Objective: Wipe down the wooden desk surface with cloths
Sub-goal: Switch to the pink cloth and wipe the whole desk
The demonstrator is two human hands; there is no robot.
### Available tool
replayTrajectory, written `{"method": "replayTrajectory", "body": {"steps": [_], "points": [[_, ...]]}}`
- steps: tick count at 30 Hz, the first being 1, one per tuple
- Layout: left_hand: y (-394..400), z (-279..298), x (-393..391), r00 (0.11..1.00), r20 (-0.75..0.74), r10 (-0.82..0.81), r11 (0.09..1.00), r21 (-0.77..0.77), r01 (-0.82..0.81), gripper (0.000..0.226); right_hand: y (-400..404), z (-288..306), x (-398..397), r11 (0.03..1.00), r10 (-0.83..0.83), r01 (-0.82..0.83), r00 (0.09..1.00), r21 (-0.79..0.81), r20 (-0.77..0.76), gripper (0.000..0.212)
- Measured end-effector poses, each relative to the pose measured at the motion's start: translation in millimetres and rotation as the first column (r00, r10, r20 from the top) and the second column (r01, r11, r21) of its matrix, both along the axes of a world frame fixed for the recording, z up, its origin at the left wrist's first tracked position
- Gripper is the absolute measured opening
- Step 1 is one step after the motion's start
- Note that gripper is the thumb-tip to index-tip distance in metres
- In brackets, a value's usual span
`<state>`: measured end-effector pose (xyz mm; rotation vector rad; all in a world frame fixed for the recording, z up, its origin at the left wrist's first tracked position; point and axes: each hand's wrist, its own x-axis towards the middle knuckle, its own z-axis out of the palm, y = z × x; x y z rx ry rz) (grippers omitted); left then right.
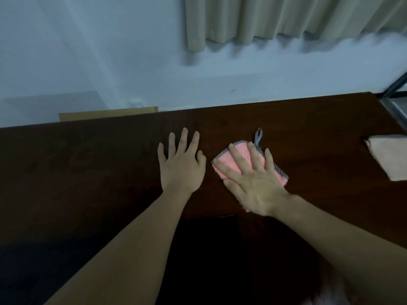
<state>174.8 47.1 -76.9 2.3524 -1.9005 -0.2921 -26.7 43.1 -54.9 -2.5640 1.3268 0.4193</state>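
Two bare forearms and hands, seen from above

The left hand [180, 166] and right hand [253, 183] wear no gloves, rings, watch or bracelet. Both forearms are uncovered up to the frame's lower edge, with no sleeve or cuff showing. The fingernails look short and plain, though the picture is slightly blurred.

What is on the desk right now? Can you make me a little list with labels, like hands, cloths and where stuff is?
Desk: dark wooden desk, against a pale wall
Right hand: right hand lies flat with straight fingers, pressing on the pink cloth
Left hand: left hand rests flat on the bare wood, fingers spread, holding nothing
Pink cloth: under the right hand, with a grey patterned hanging loop sticking out at its far side
Second cloth: pale cloth at the desk's right edge, untouched
Behind: beige curtain above the desk
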Motion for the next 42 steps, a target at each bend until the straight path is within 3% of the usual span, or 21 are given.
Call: {"method": "replayTrajectory", "body": {"steps": [4, 13, 15, 20, 26, 32, 36, 42], "points": [[-0.5, -0.1, 0.3, 1.0, 0.0, 0.0, 1.0, 0.007, 0.0, 0.057, -2.6, -2.4, -0.7, 1.0, -0.012, 0.012, 1.0, -0.022, 0.013, 0.053], [-0.2, -1.8, -0.9, 1.0, -0.005, 0.014, 1.0, -0.021, -0.014, 0.057, -94.7, -11.5, 40.0, 0.981, -0.153, 0.155, 0.988, -0.117, 0.025, 0.053], [0.3, 0.9, -2.1, 1.0, -0.022, 0.016, 0.999, -0.029, -0.017, 0.057, -84.3, -7.1, 37.1, 0.985, -0.129, 0.131, 0.991, -0.109, 0.027, 0.053], [10.8, 10.1, 3.1, 0.978, -0.19, 0.085, 0.969, -0.215, -0.126, 0.057, -13.4, -0.1, 15.7, 0.996, 0.071, -0.07, 0.997, -0.052, 0.024, 0.054], [16.1, 19.3, 35.3, 0.987, -0.095, 0.131, 0.989, -0.062, -0.138, 0.053, -4.4, -2.8, 3.9, 0.971, 0.237, -0.235, 0.97, -0.048, 0.055, 0.052], [21.2, 13.6, 69.2, 0.994, -0.046, 0.104, 0.993, 0.052, -0.102, 0.055, -82.5, -6.8, 38.8, 0.982, 0.154, -0.149, 0.988, -0.117, 0.031, 0.056], [25.7, 3.3, 64.8, 0.993, 0.008, 0.116, 0.992, 0.045, -0.116, 0.056, -133.7, -9.0, 62.4, 0.988, 0.078, -0.069, 0.995, -0.138, 0.064, 0.054], [27.3, 4.6, 64.2, 0.993, 0.001, 0.121, 0.993, 0.018, -0.121, 0.056, -116.0, -9.2, 60.7, 0.984, 0.114, -0.108, 0.993, -0.139, 0.038, 0.056]]}}
